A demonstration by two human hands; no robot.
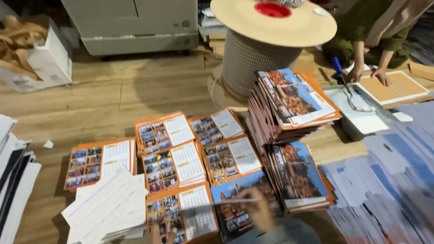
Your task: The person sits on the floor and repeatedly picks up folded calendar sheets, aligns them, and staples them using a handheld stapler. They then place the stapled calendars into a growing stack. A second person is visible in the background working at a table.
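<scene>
Wire spool [253, 58], paint roller [350, 92], perhaps tray [357, 119]

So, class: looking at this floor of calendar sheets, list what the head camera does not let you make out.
- Left hand: cut off by the bottom edge; grip unclear.
- Right hand: motion-blurred over the thin sheet.
- White pages: smeared, print unreadable.
- Other person: upper body cut by the top edge.
- Tall stack: lower sheets hidden by those above.

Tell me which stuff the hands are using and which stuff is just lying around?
In use:
- right hand and left hand, both blurred, holding a thin sheet
- orange calendar piles
- cover stacks
- white pages

Lying about:
- wire spool
- paint roller on its tray
- box of brown paper
- grey cabinet
- another person's hands on a board
</scene>
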